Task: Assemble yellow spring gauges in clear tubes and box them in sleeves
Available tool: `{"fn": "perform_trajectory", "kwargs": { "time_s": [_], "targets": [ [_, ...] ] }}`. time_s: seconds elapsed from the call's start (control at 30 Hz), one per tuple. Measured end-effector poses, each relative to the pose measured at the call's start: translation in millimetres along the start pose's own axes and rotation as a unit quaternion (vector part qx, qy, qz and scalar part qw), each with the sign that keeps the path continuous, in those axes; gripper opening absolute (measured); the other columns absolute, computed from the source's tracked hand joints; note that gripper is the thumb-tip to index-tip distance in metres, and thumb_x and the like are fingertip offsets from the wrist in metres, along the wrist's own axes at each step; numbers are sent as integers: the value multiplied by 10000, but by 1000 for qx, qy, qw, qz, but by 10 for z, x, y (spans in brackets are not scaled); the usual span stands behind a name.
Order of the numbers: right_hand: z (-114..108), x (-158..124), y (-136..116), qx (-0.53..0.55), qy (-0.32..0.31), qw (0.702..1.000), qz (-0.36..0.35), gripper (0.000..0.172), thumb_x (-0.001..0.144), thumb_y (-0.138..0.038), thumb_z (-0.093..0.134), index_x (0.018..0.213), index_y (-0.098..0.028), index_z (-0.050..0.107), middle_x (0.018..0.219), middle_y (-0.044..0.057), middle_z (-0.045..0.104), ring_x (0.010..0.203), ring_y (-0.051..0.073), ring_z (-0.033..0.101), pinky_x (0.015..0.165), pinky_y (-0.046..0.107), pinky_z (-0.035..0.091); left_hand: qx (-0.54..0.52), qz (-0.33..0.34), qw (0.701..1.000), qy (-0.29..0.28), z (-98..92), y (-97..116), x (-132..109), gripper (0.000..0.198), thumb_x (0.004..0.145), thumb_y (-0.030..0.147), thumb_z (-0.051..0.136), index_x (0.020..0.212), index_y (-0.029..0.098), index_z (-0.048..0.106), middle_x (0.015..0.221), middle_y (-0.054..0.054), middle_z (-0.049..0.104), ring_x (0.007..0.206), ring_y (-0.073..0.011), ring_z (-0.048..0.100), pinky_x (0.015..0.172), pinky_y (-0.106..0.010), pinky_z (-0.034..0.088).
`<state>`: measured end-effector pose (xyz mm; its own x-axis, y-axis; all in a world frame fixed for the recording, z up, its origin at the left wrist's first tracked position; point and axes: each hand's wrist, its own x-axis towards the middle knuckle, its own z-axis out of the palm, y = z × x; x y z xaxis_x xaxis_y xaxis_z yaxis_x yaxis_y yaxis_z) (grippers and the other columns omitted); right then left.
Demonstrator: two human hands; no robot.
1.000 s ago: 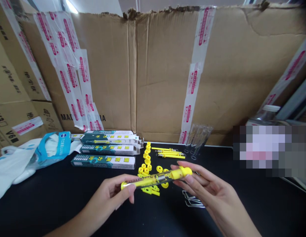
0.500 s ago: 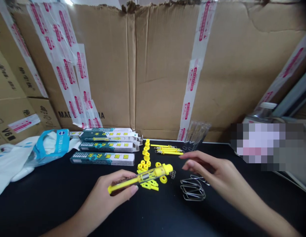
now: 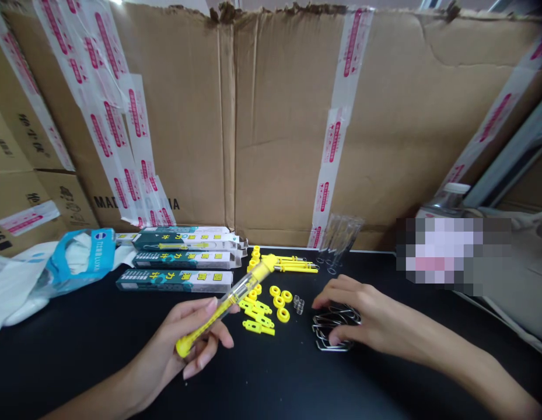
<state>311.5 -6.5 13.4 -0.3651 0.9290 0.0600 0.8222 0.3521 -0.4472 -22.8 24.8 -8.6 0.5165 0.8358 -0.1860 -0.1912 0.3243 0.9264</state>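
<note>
A spring scale (image 3: 247, 287) with a clear tube and yellow ends is held at a slant in my left hand (image 3: 199, 329), its upper end pointing away to the right. My right hand (image 3: 358, 315) is down on a pile of bent metal wire hooks (image 3: 334, 344), fingers and thumb curled round it. How firmly it grips is partly hidden. Between the hands lie yellow rings (image 3: 283, 315), flat yellow pieces (image 3: 258, 324) and small coiled springs (image 3: 299, 304). Behind the scale are yellow rods with springs and hooks (image 3: 297, 266).
Clear tubes (image 3: 343, 236) stand at the back of the black table (image 3: 271, 379). Printed boxes (image 3: 174, 282) and a blue-and-white plastic bag (image 3: 84, 256) are on the left. A large taped cardboard wall (image 3: 279, 128) closes the back; a capped bottle (image 3: 450, 198) is at right.
My right hand has come down onto the wire hooks. My left hand has moved left and slightly lower, tipping the spring scale more steeply. The view has shifted slightly.
</note>
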Motion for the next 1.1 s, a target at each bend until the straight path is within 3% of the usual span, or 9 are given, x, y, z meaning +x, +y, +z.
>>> {"fn": "perform_trajectory", "kwargs": {
  "time_s": [0.13,0.43,0.73,0.93,1.1],
  "targets": [
    [-11,-13,2,2,-22,1000,7,384,678,-371,893,1022,-263,760,997,35,714,957,263,650,847,383,508,-53,-15,998,-20,23,40,-36,421,789,472,778,998,121,676,721,-50,686,426,-56,441,338,-150,254],
    [-1,-10,34,15,-29,999,11,172,796,-293,801,957,-257,753,971,34,726,917,241,673,817,359,505,-81,-14,988,-129,-14,-36,0,282,872,322,716,1065,141,617,822,-54,670,412,-29,436,382,-156,296],
    [-2,13,16,33,-23,999,-8,74,861,-299,730,898,-257,779,845,17,730,738,192,692,683,296,518,-89,-27,984,-154,-11,-36,6,285,862,336,737,1021,143,603,762,-40,661,394,-28,437,364,-146,295],
    [-2,7,13,29,-16,999,-7,68,872,-297,714,868,-256,768,832,20,744,741,195,695,698,305,536,-76,-36,984,-158,0,-32,-9,308,839,357,764,990,137,609,738,-40,662,389,-31,454,351,-136,304],
    [4,-7,49,8,15,1000,6,268,769,-315,816,1025,-267,755,1002,48,731,925,251,684,830,363,533,-69,-37,984,-160,7,-26,-2,326,834,359,765,1014,137,610,734,-42,663,389,-34,457,351,-134,310]
  ]
}}
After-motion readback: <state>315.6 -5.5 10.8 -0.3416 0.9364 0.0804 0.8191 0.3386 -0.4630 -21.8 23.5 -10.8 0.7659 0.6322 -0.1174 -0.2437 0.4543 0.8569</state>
